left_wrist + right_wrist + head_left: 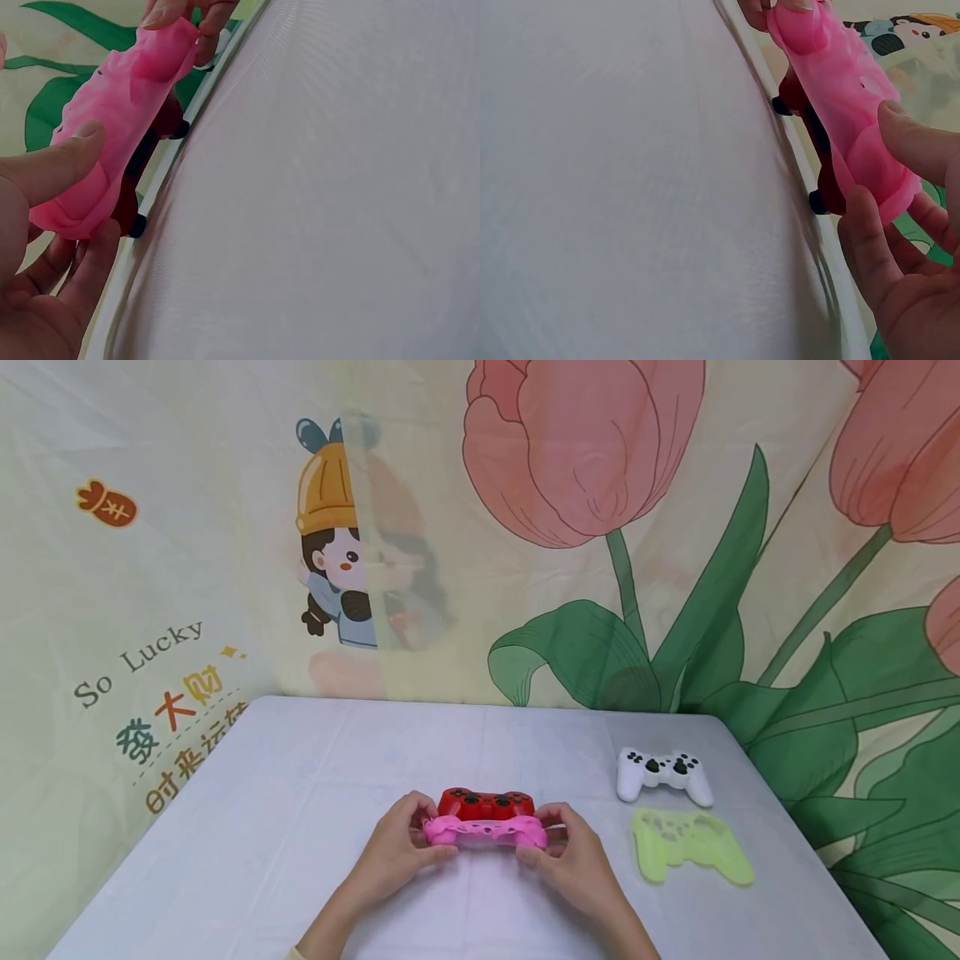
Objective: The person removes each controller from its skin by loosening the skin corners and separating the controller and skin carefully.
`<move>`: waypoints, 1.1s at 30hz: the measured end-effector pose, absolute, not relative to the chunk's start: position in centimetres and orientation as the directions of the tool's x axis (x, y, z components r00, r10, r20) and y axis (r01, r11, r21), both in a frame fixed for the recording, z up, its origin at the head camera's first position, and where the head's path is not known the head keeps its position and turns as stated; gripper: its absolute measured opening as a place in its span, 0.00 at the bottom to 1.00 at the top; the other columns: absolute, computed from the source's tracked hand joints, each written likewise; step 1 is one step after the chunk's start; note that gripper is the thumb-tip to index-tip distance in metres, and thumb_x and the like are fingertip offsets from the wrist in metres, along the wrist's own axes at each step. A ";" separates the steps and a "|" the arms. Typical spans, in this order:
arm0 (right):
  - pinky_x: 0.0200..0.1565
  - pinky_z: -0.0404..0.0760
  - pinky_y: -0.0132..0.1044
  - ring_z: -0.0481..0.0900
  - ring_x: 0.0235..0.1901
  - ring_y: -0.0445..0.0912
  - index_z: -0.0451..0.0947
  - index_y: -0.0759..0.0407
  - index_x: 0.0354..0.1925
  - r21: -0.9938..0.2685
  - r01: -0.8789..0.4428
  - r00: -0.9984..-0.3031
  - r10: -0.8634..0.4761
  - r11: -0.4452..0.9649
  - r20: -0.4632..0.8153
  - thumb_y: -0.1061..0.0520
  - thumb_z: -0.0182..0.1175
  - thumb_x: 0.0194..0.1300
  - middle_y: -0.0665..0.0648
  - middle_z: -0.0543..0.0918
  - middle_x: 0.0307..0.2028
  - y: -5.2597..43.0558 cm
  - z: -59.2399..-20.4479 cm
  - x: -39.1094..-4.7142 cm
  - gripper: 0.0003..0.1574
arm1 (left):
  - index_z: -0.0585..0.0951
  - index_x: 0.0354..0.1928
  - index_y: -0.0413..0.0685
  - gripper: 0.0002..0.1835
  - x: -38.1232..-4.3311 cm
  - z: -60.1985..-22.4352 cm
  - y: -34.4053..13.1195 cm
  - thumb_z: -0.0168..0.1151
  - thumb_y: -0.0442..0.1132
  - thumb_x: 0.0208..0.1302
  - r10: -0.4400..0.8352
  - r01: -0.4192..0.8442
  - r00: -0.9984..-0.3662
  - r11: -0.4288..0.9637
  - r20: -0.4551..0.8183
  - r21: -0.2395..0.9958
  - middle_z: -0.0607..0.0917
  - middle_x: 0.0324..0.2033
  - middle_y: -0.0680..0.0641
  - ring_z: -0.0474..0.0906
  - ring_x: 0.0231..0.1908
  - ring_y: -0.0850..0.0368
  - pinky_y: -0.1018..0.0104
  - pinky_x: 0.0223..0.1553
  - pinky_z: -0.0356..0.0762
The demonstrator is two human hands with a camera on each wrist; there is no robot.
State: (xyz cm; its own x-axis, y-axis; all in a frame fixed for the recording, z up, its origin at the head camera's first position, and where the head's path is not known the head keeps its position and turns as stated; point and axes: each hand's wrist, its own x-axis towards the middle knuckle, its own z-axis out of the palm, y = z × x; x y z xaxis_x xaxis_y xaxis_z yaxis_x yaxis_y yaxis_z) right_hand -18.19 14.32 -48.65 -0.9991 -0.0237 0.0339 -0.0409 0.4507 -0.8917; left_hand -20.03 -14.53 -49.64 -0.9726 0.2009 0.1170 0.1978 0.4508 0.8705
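In the head view a red game controller (487, 807) sits partly inside a pink silicone controller cover (489, 830), which is stretched over its grips on the near side. My left hand (401, 843) holds the cover's left end, thumb (79, 150) across the pink skin and fingers around the edge. At the right end my right hand (570, 852) grips it the same way, with the thumb (911, 139) on top. Both wrist views show the controller's dark trigger buttons (138, 225) and red shell poking out of the cover's open side. The rest of the controller is hidden by the pink skin.
A white game controller (663, 777) lies at the back right of the white table (315, 777). Just in front of it is a flat light green silicone controller cover (686, 843). Behind the table hangs a printed cloth (427, 485) with tulips and a cartoon figure.
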 end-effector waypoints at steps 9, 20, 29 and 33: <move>0.40 0.87 0.34 0.87 0.44 0.48 0.76 0.57 0.55 -0.936 -0.009 -1.000 -0.022 0.351 0.002 0.57 0.82 0.57 0.59 0.84 0.51 14.5 -48.6 -18.0 0.32 | 0.75 0.51 0.51 0.29 -19.9 -49.4 -14.6 0.84 0.44 0.56 0.228 0.141 -0.972 0.359 0.060 0.922 0.81 0.46 0.47 0.81 0.45 0.53 0.70 0.49 0.84; 0.34 0.82 0.31 0.83 0.33 0.45 0.75 0.57 0.51 -0.932 -0.024 -0.999 -0.044 0.363 0.009 0.56 0.82 0.57 0.57 0.82 0.45 14.7 -49.1 -18.2 0.30 | 0.74 0.48 0.47 0.25 -19.7 -49.2 -14.6 0.82 0.42 0.59 0.220 0.109 -0.975 0.352 0.031 0.929 0.82 0.39 0.46 0.83 0.37 0.55 0.70 0.40 0.83; 0.24 0.67 0.31 0.70 0.21 0.41 0.74 0.54 0.48 -0.892 -0.033 -0.999 -0.053 0.450 0.010 0.52 0.82 0.57 0.53 0.76 0.27 14.7 -49.2 -18.3 0.29 | 0.75 0.44 0.49 0.23 -19.9 -49.5 -14.7 0.82 0.42 0.58 0.206 0.121 -0.978 0.394 0.041 0.911 0.80 0.34 0.49 0.79 0.35 0.56 0.70 0.38 0.80; 0.23 0.64 0.31 0.66 0.20 0.40 0.74 0.53 0.47 -0.881 -0.041 -0.998 -0.054 0.472 0.018 0.53 0.82 0.57 0.52 0.73 0.24 14.7 -49.2 -18.2 0.29 | 0.75 0.43 0.49 0.22 -19.9 -49.5 -14.7 0.82 0.42 0.59 0.206 0.118 -0.978 0.406 0.035 0.906 0.80 0.33 0.49 0.78 0.35 0.56 0.70 0.38 0.79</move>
